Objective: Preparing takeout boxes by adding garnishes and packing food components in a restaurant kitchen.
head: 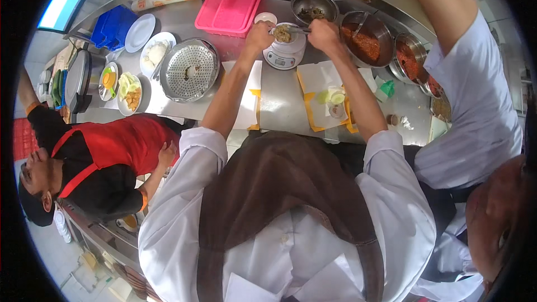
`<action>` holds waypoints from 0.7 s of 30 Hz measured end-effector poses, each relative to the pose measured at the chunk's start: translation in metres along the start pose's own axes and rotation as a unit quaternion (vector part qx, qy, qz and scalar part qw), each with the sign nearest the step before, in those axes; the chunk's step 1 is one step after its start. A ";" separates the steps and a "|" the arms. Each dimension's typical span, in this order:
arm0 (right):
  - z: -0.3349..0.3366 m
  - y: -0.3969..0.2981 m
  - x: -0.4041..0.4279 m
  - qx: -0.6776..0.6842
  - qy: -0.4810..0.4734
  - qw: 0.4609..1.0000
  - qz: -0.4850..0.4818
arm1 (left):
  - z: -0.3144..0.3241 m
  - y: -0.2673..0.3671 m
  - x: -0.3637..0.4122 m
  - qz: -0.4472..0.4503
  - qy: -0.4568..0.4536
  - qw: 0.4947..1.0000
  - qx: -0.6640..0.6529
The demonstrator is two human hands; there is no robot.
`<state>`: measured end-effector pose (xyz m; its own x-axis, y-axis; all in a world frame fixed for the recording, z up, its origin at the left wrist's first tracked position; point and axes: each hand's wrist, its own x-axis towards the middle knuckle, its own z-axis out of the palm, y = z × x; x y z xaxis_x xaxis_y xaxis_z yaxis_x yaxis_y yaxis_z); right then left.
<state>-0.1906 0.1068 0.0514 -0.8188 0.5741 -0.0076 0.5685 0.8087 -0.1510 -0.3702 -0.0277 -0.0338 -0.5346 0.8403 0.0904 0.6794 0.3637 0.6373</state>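
Note:
A white digital kitchen scale (282, 59) stands on the steel counter before me. On it is a small white bowl (289, 41) heaped with pale greenish-brown chopped food (283, 33). My left hand (261, 35) has its curled fingers at the bowl's left rim, seemingly holding it. My right hand (324, 35) grips a metal utensil (297, 29), perhaps a spoon or tongs, whose far end reaches over the food. Just beyond my right hand sits a steel bowl (314, 5) with dark green cooked food. Behind my left hand is another small white bowl (265, 17).
Steel bowls of red chili sauce (369, 46) line the right. Wrapping papers (321, 77) lie nearer me, one bearing cucumber slices (337, 97). Leftward are a perforated steamer tray (191, 69), a pink basket (228, 6) and plates of food (156, 53). Co-workers stand on both sides, one reaching over at right.

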 end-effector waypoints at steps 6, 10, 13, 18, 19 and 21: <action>0.027 -0.006 0.000 0.007 0.033 0.999 -0.002 | 0.010 0.010 0.001 -0.017 0.013 0.999 0.048; 0.016 -0.002 -0.010 0.029 0.116 0.992 -0.025 | 0.016 0.000 0.011 0.075 0.080 0.993 0.034; 0.002 0.005 -0.009 -0.001 0.083 0.997 -0.011 | 0.027 0.004 0.023 0.171 0.124 0.975 0.074; -0.021 0.004 -0.016 0.033 0.113 0.993 -0.007 | 0.044 -0.005 0.032 0.114 0.116 0.986 0.045; -0.028 0.000 -0.015 0.055 0.119 0.991 -0.001 | 0.050 -0.015 0.034 0.109 0.121 0.986 0.046; -0.039 0.001 -0.007 0.052 0.111 0.992 0.019 | 0.060 -0.031 0.039 -0.016 0.101 0.992 0.076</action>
<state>-0.1812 0.1083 0.0896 -0.7521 0.6275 0.2016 0.5776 0.7748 -0.2569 -0.3820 0.0177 -0.0955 -0.6358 0.7356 0.2340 0.7210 0.4577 0.5203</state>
